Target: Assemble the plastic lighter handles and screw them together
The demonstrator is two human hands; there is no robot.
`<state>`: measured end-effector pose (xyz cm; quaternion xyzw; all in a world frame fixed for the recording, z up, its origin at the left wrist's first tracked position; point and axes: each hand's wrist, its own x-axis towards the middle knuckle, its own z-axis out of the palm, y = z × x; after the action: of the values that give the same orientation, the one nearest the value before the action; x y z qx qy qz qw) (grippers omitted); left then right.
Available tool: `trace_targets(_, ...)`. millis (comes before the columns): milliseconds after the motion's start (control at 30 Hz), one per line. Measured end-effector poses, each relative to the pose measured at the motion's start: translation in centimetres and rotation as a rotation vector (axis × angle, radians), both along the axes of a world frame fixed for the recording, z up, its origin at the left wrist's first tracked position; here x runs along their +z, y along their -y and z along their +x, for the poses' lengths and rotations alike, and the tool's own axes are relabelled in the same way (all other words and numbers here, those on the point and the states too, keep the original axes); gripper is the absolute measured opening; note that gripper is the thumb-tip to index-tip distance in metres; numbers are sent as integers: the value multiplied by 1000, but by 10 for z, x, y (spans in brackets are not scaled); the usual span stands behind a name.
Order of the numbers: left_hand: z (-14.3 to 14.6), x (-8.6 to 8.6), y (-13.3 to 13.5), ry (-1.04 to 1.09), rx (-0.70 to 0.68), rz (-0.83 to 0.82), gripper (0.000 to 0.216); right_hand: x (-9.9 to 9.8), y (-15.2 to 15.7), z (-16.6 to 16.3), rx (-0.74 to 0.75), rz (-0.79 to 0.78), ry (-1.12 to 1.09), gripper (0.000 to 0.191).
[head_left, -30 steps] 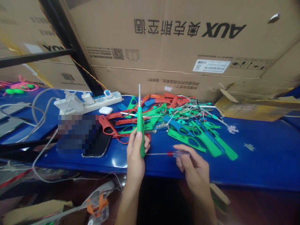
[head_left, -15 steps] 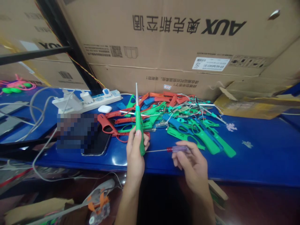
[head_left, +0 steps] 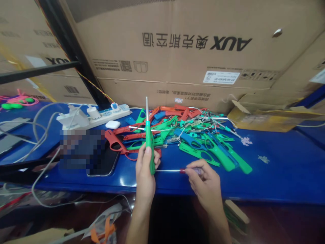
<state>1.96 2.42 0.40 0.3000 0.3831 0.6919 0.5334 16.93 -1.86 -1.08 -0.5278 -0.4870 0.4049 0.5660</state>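
My left hand (head_left: 145, 173) is closed round the lower end of a green plastic handle with a metal rod (head_left: 149, 135), held upright over the front of the blue table (head_left: 279, 169). My right hand (head_left: 203, 181) pinches the clear, red-tipped handle of a thin screwdriver (head_left: 169, 170). Its shaft runs level to the left, and the tip meets the bottom of the green handle. Just behind both hands lies a heap of green, red and blue plastic handles (head_left: 193, 135) mixed with metal rods and string.
A phone (head_left: 104, 161) lies left of my hands, beside a blurred patch. Behind it are a white power strip (head_left: 96, 115) with chargers, cables and a white earbud case (head_left: 113, 124). Large cardboard boxes (head_left: 177, 51) wall the back; a torn one (head_left: 266, 117) sits right.
My right hand has moved a little left and closed further over the screwdriver handle, hiding most of it. The view shifted slightly; the green handle stays upright in my left hand.
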Motion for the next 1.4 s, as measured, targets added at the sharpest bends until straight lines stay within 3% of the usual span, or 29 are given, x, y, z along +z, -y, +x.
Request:
trace_targets(100, 0, 0, 0, 22, -3, 16, 27, 0, -2, -2, -77, 42, 108, 40)
trace_targets(200, 0, -1, -1, 41, -23, 25, 27, 1, -2, -6, -263, 96, 219, 51)
trace_targets(333, 0, -2, -2, 22, -39, 26, 29, -1, -4, -9, -513, 98, 163, 43)
trace_targets(400, -1, -3, -2, -2, -35, 25, 31, -4, -6, -8, -570, 98, 239, 36)
trace_targets(633, -4, -10, -1, -123, -99, 50, 44, -14, -16, -9, -409, 167, 780, 38)
trace_targets(767, -2, -10, 4, -182, -124, 67, 51, -2, -18, -22, -337, 253, 676, 38)
trace_targets(867, -4, -17, 12, -241, -138, 24, 61, 13, -18, -42, -155, 245, 547, 45)
trace_targets(967, -9, -32, 22, -267, -281, 36, 87, 26, -19, -64, -62, 261, 545, 55)
trace_targets(1100, -16, -43, 29, -358, -397, 101, 106, 33, -23, -73, -57, 284, 536, 47)
trace_targets(1200, -18, -35, 26, -451, -484, 164, 108, 32, -28, -59, -98, 348, 538, 36)
trace_targets(1333, -13, -18, 20, -374, -623, 212, 96, 21, -35, -22, -283, 403, 695, 37)
trace_targets(1400, -9, -13, 16, -314, -587, 202, 84, 13, -35, -1, -342, 391, 809, 37)
